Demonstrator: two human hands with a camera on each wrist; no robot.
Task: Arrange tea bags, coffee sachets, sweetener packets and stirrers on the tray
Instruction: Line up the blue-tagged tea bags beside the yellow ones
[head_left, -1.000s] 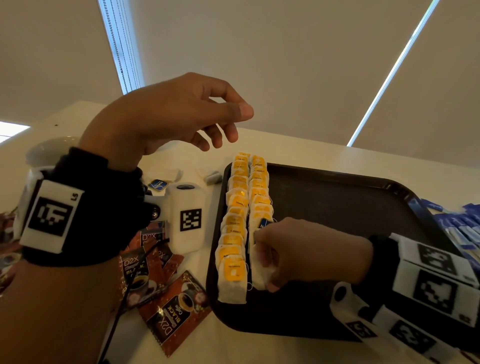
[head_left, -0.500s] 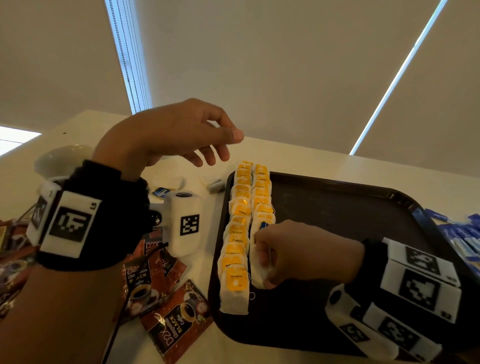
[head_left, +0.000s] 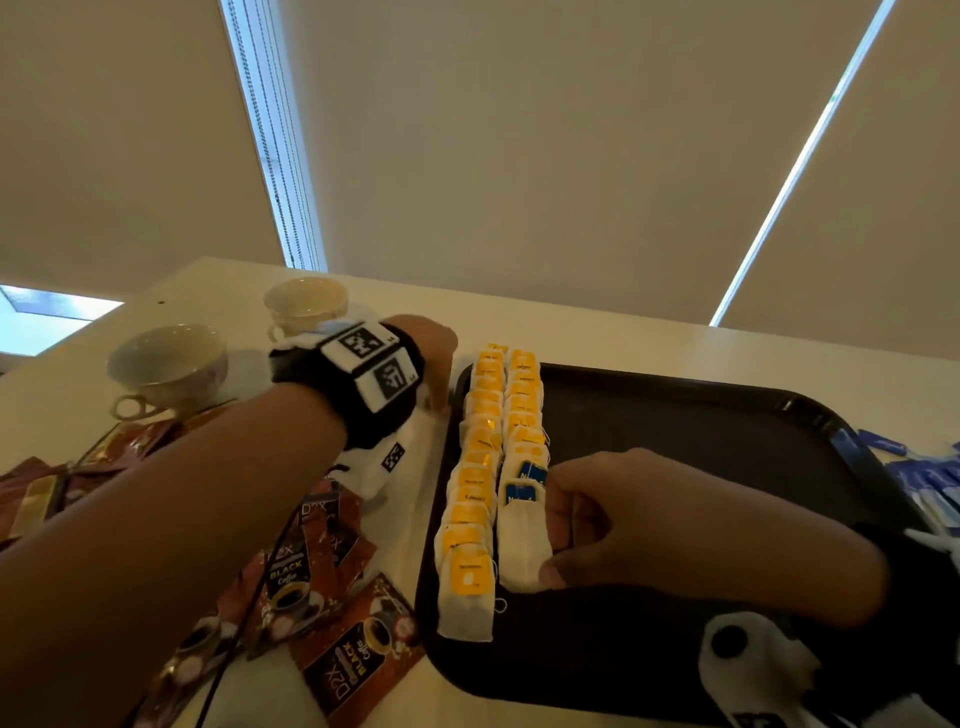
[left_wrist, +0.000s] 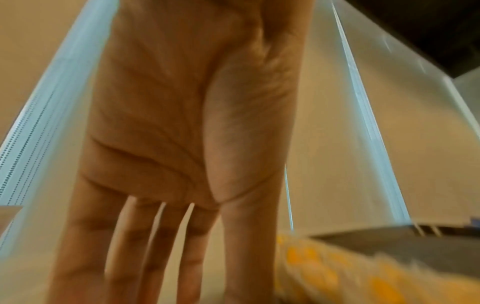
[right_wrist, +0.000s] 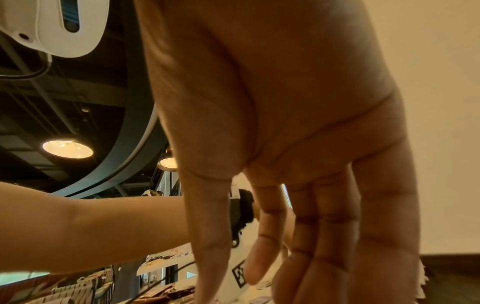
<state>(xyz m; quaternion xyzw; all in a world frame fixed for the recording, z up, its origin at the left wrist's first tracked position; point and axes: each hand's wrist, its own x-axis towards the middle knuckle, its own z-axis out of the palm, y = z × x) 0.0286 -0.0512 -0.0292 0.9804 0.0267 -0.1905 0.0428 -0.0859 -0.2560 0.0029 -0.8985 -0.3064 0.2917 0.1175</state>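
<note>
Dim, warm indoor light; bright daylight slits between the blinds (head_left: 275, 156) glare blue-white. The left wrist view is smeared by motion blur, perhaps also out of focus; wide-angle bending shows at all edges

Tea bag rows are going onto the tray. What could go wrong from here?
1. The right hand is setting a tea bag tight against the yellow-tagged row; a nudge could skew that row.
2. The left hand reaches down beside the tray edge, near the far tea bags; it might bump them.
3. The left forearm crosses above the coffee sachets and near the cups; pulling back could drag them.
</note>
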